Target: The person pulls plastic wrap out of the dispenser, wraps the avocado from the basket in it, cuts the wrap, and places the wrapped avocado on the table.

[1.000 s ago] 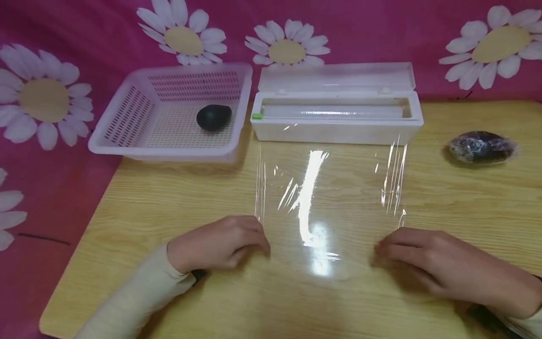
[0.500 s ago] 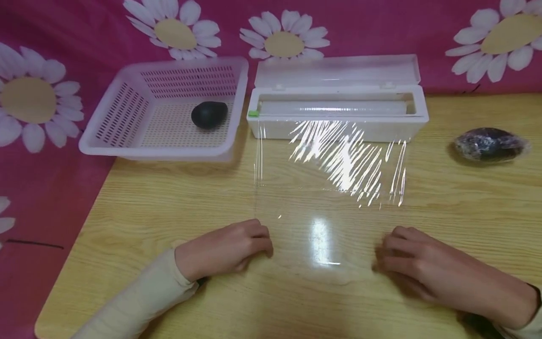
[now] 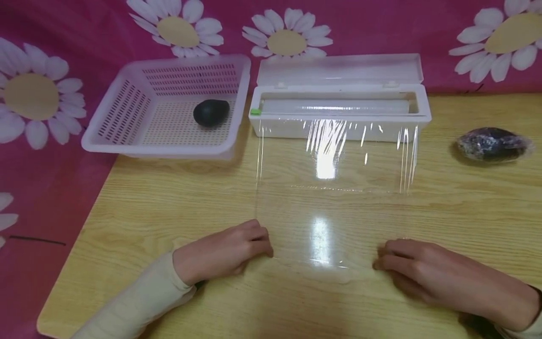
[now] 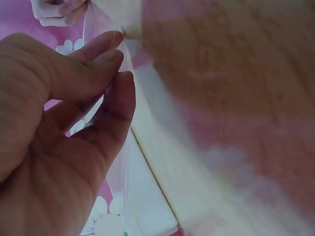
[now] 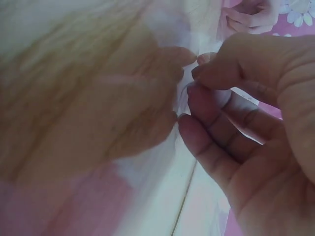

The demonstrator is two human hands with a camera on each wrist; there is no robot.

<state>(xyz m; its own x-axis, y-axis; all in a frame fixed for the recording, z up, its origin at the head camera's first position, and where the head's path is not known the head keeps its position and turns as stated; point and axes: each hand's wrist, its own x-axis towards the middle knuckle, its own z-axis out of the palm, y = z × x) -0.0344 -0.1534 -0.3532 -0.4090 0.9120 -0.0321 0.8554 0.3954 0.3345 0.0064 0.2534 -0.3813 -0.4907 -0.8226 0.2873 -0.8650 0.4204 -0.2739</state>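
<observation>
A clear sheet of plastic wrap (image 3: 326, 169) runs from the roll (image 3: 338, 106) in a white dispenser box (image 3: 338, 70), whose lid stands up at the back. At the sheet's near left corner, my left hand (image 3: 226, 249) pinches the film between thumb and fingertips. The opposite near corner is pinched by my right hand (image 3: 440, 275), thumb against fingers. Both wrist views show the thumbs meeting the fingers at the film's edge, seen on the left hand (image 4: 64, 103) and the right hand (image 5: 246, 113). The film spans between the hands, close above the wooden table.
A pale pink slotted basket (image 3: 156, 151) at the back left holds a dark egg-shaped thing (image 3: 211, 113). On the right lies a dark oblong thing wrapped in film (image 3: 493, 144). Behind the table (image 3: 139, 197) hangs a magenta cloth (image 3: 360, 28) with daisies.
The head view has shifted slightly. Glare on the film has moved toward the box and the sheet looks flatter. Both hands keep nearly the same place, still pinching the near edge.
</observation>
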